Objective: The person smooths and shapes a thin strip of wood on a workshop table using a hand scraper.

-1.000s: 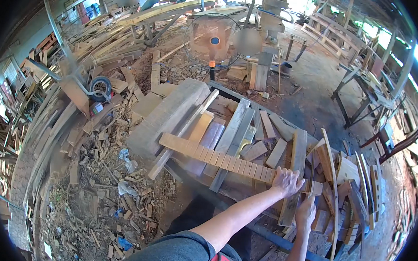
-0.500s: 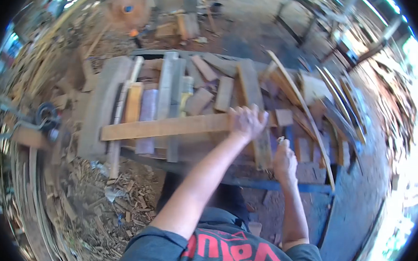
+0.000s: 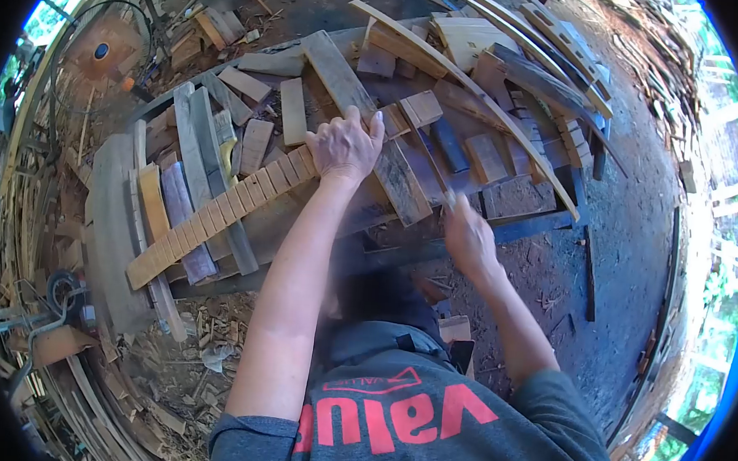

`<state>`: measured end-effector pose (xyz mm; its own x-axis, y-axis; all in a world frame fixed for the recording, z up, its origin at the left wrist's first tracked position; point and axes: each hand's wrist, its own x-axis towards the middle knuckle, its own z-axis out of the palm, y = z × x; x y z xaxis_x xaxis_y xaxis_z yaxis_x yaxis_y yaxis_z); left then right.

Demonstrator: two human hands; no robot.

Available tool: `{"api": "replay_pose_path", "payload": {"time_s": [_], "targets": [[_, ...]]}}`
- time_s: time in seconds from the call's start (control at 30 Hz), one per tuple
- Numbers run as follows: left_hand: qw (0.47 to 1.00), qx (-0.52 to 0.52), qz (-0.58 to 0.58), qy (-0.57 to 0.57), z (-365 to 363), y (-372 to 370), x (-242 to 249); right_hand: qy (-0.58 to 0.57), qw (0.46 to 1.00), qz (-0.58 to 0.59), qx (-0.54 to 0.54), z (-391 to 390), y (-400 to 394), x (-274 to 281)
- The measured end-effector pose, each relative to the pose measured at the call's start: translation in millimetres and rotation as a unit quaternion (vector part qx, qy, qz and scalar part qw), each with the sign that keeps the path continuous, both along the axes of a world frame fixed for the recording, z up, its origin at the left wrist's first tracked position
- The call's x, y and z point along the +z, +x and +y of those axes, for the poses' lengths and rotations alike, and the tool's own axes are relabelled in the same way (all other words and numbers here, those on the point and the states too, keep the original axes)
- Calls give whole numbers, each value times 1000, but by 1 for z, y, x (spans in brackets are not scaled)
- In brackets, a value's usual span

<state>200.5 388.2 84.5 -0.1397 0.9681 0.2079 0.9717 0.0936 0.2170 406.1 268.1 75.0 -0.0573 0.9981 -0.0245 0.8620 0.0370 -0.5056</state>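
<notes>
A long wooden strip (image 3: 209, 219) with evenly spaced crosswise lines lies slantwise over other boards. My left hand (image 3: 344, 149) grips it from above, fingers closed over the wood near its right part. A wider weathered board (image 3: 401, 182) passes beneath the strip beside that hand. My right hand (image 3: 470, 241), slightly blurred, is closed at the near side of the workbench. From its fingertips a thin narrow tool (image 3: 431, 160) reaches toward the strip's right end; I cannot tell its kind. A wood block (image 3: 420, 109) sits at that end of the strip.
On the left of the bench are a wide grey plank (image 3: 121, 215) and several narrower boards. A long thin curved strip (image 3: 511, 125) arcs across the right side. Wood scraps (image 3: 200, 364) litter the ground. A round fan (image 3: 101, 49) stands at upper left.
The view has swung, so the bench and strip appear more slanted. Crosswise lines on the strip now show clearly. My left hand remains on the strip; the right is still below its right end.
</notes>
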Motion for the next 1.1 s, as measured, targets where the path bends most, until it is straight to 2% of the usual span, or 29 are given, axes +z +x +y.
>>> {"api": "replay_pose_path", "payload": {"time_s": [0.07, 0.23, 0.33, 0.5, 0.73, 0.8, 0.93, 1.1], "targets": [[1000, -3, 4, 3, 0, 0, 1, -54, 998, -5, -12, -35, 19, 12], [1000, -17, -15, -8, -1, -1, 0, 4, 996, 80, -34, -31, 25, 30], [1000, -24, 6, 18, -2, 0, -1, 43, 998, 21, -32, -6, 17, 19], [1000, -29, -4, -1, -3, -2, 2, 60, 998, 17, -30, 12, 6, 6], [999, -33, 9, -2, -3, -2, 6, 4, 999, -39, -33, 20, -3, 13], [998, -36, -11, -49, -3, -1, 8, 5, 999, -29, -24, 37, -14, 19], [998, -37, -7, -54, -3, 1, 8, 22, 999, -31, -5, 106, -42, 19], [999, -34, -17, -22, -3, -2, 2, -3, 999, -45, 3, 73, -29, 29]]}}
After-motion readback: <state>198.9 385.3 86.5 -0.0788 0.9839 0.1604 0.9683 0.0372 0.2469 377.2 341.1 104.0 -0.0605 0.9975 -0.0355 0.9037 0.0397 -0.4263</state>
